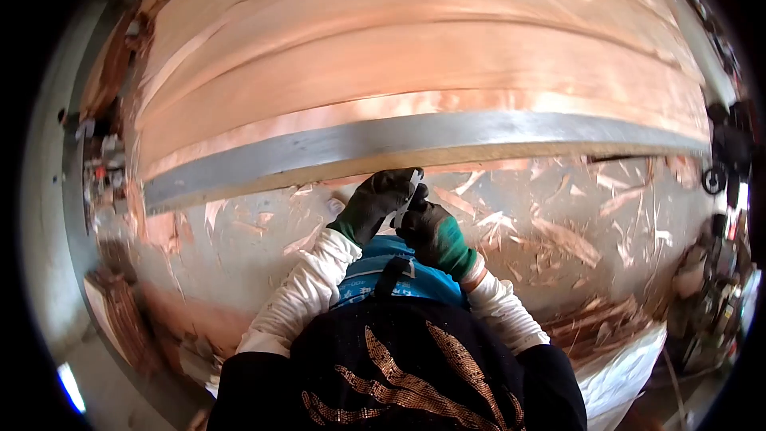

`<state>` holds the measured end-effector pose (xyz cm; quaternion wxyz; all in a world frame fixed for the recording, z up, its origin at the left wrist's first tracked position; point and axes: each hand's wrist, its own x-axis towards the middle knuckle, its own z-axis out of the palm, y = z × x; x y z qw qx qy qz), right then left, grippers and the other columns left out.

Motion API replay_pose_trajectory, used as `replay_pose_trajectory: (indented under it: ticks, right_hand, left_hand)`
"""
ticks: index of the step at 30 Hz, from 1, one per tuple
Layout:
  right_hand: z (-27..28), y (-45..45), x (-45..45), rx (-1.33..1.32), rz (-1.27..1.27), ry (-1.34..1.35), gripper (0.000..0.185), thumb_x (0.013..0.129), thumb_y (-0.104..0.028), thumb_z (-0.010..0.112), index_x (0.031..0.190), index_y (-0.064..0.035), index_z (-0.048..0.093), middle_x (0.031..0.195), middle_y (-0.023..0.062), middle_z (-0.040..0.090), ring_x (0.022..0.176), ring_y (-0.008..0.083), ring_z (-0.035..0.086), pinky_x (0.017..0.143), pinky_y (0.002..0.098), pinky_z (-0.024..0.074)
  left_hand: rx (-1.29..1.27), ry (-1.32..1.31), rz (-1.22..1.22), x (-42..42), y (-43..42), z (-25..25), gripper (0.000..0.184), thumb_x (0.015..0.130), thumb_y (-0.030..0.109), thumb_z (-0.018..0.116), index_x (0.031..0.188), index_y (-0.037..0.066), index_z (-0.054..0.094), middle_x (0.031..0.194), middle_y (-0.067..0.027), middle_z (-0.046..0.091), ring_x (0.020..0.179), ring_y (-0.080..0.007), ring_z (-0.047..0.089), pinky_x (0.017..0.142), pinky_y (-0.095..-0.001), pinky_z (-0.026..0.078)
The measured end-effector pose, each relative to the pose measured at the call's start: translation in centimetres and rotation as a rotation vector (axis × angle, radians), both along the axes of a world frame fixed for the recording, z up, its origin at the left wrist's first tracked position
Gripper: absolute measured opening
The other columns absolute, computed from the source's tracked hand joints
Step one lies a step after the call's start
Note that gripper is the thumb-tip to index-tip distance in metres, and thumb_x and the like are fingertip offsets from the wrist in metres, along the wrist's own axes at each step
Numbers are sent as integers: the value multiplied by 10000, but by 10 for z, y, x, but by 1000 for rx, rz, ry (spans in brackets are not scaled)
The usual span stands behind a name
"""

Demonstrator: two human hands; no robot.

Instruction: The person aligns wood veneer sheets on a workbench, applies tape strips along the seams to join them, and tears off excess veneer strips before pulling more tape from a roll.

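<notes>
Both my hands wear dark work gloves and meet in front of my body, close to the near edge of the wood veneer sheets point(447, 56). My left hand point(373, 203) has its fingers closed around a small, slim grey tool point(409, 198), which looks like metal; its exact kind is unclear. Against the lower part of that same tool, the fingers of my right hand point(435, 231) are closed too, and the green of that glove shows. Just beyond the hands runs a long grey metal straightedge point(399, 134) lying across the veneer.
Torn veneer scraps point(566, 239) litter the grey floor under the table edge. A veneer stack point(120, 311) stands at the lower left, with more sheets point(590, 323) and a white wrapped bundle point(622, 375) at the lower right. Dark machinery point(730, 152) lines the right side.
</notes>
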<state>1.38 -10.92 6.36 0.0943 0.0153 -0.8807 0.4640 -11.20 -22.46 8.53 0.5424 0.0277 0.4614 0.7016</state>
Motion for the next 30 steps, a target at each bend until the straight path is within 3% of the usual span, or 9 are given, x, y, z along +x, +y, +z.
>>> replay_pose_trajectory:
  ticks: [4, 8, 10, 16, 18, 21, 24, 28, 30]
  right_hand:
    - [4, -38, -47, -225, 181, -7, 241, 769, -47, 695, 1005, -53, 646, 934, 130, 622, 807, 291, 636, 695, 368, 506]
    - [-5, -63, -103, -1130, 9, -489, 371, 814, -3, 678, 1170, -29, 578, 1022, 62, 646, 852, 134, 620, 703, 275, 536]
    - [1, -86, -152, -597, -46, -121, 405, 833, 22, 635, 1225, -33, 552, 1016, 71, 647, 860, 128, 620, 724, 251, 513]
    - [46, -226, -293, -933, 465, -422, 352, 756, -2, 512, 1092, 62, 595, 1004, 113, 649, 923, 194, 620, 848, 291, 489]
    - [56, -281, -339, -691, 388, -354, 353, 712, -7, 476, 1035, 73, 593, 923, 96, 641, 854, 185, 616, 799, 283, 495]
    - [48, -358, -396, -821, 285, -334, 170, 776, 32, 645, 944, 11, 651, 872, 62, 652, 758, 122, 597, 674, 251, 485]
    - [45, -444, -457, -628, 311, -267, 244, 778, 55, 500, 998, 54, 605, 855, 72, 622, 781, 142, 593, 739, 270, 491]
    - [25, -517, -522, -467, 397, -92, 191, 789, 10, 672, 977, -11, 644, 903, 102, 659, 785, 183, 639, 707, 284, 518]
    - [27, -575, -587, -107, 268, -176, 240, 794, -85, 695, 1023, -44, 637, 920, 125, 644, 775, 240, 644, 699, 340, 523]
  left_hand:
    - [-32, 162, 184, -29, -70, 13, 489, 787, -26, 580, 1273, 5, 535, 1028, -90, 647, 980, -227, 648, 880, -371, 523]
    - [84, 219, 553, -67, -159, 39, 678, 710, -75, 596, 1368, -19, 439, 827, -80, 631, 819, -211, 649, 764, -340, 558]
    - [-80, 320, 570, -83, -200, 58, 730, 718, -76, 584, 1416, 4, 385, 830, -80, 644, 779, -179, 630, 690, -310, 560]
    - [-229, 556, 535, -165, -312, 50, 700, 793, -109, 565, 1444, 38, 354, 934, -106, 674, 880, -155, 642, 805, -279, 507]
    - [-266, 599, 569, -200, -359, 49, 691, 819, -113, 577, 1450, 31, 336, 948, -102, 674, 913, -163, 646, 838, -286, 502]
    - [-150, 446, 605, -249, -441, 30, 663, 852, -87, 577, 1454, 28, 323, 1018, -148, 652, 918, -196, 653, 784, -296, 533]
    - [300, 71, 621, -297, -535, 10, 646, 852, -65, 579, 1442, 2, 323, 1055, -177, 637, 918, -221, 659, 680, -329, 561]
    - [-143, 171, 728, -332, -608, 19, 305, 857, -1, 599, 1157, -35, 558, 949, -146, 671, 793, -242, 687, 524, -271, 527]
    - [-26, 71, 914, -375, -670, -10, 205, 857, 34, 604, 1057, -10, 594, 970, -143, 688, 767, -226, 699, 457, -268, 504]
